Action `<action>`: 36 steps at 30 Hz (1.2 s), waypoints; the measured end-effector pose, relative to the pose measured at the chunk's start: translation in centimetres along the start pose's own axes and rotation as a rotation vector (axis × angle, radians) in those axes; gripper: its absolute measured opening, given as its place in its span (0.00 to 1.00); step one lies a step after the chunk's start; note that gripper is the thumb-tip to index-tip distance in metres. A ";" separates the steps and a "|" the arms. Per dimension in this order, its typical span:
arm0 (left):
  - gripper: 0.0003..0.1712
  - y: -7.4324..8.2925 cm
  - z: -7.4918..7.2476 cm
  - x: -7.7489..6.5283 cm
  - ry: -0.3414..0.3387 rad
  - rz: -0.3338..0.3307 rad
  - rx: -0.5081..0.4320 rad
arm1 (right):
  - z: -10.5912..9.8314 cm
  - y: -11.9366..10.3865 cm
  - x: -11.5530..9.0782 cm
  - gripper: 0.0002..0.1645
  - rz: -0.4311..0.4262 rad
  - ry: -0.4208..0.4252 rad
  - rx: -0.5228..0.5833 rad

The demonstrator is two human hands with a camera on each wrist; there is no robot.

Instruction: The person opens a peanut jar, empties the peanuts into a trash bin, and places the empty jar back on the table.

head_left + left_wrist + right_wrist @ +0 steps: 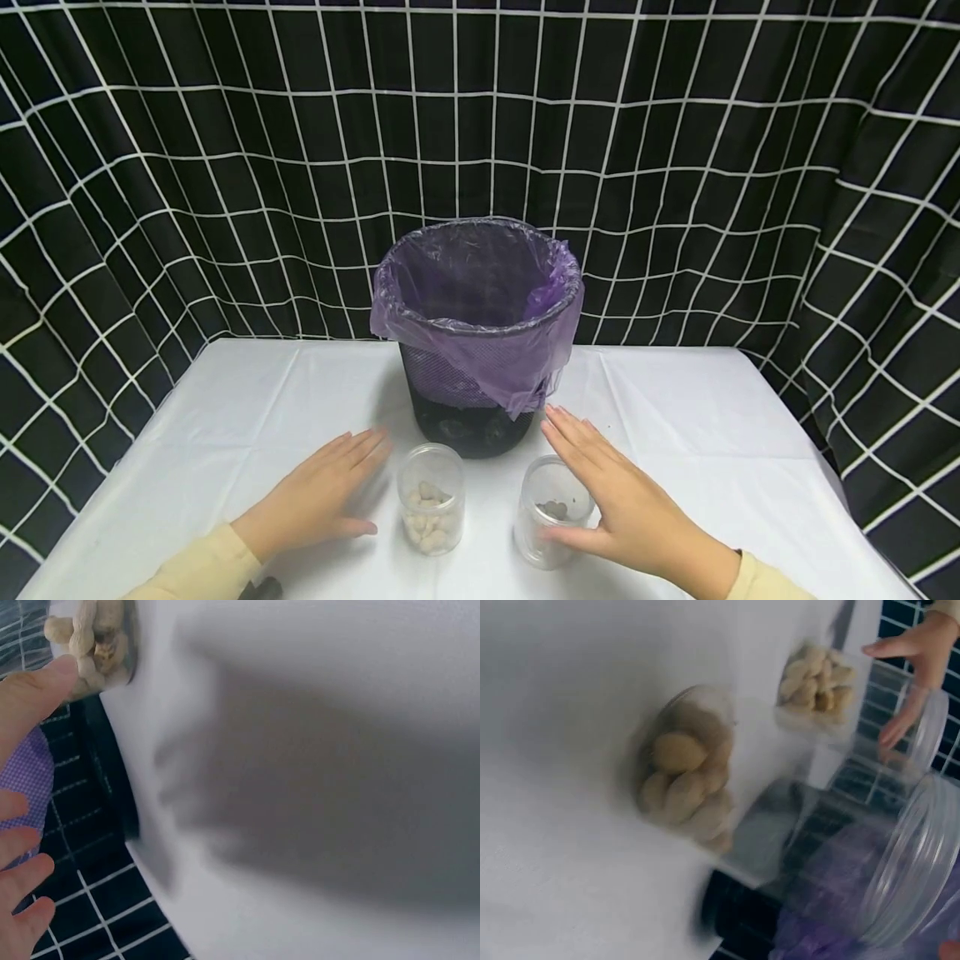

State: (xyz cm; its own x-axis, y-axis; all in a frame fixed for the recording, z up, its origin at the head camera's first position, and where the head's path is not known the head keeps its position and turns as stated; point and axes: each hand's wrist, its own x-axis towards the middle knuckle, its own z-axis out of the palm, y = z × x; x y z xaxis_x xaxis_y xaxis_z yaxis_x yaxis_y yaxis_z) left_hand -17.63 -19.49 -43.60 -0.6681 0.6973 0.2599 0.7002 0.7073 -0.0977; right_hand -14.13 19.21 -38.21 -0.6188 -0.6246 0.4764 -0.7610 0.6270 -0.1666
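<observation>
A clear plastic jar [431, 492] of peanuts [84, 637] stands upright on the table in front of the bin. My left hand [326, 496] hovers to its left, fingers straight and thumb spread toward the jar. In the left wrist view the thumb overlaps the jar's edge. To the right stands a second clear jar [531, 525], with brown rounded pieces [682, 780] at its bottom. My right hand [618, 504] is at this jar's right side, fingers extended past it and thumb crossing in front of it in the head view. Neither hand grips anything.
A black mesh wastebasket [472, 433] lined with a purple plastic bag [487, 358] stands behind the two jars. White cloth [247, 417] covers the table. Black curtain with a white grid [480, 125] surrounds the back and sides. A small dark object [262, 589] lies near the left sleeve.
</observation>
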 end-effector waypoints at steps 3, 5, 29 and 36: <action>0.53 0.2 0.1 0.0 0.005 -0.014 -0.046 | 0.2 -0.6 0.4 0.60 0.001 0.024 0.025; 0.53 0.4 0.1 0.0 0.013 -0.026 -0.067 | 0.4 -1.1 0.7 0.59 0.006 0.033 0.049; 0.56 2.2 -0.1 0.7 -0.033 -0.262 -0.456 | 3.5 -6.0 3.9 0.55 0.072 0.081 0.186; 0.58 2.5 -0.2 0.9 -0.021 -0.295 -0.666 | 4.2 -6.9 4.4 0.53 0.161 0.062 0.254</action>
State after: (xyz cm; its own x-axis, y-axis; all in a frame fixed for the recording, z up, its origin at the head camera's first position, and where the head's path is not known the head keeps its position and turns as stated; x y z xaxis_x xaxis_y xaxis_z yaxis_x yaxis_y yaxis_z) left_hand -16.38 -17.11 -43.44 -0.8528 0.4952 0.1659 0.4903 0.6497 0.5809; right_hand -12.39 10.17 -38.56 -0.7285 -0.4917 0.4771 -0.6831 0.5745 -0.4509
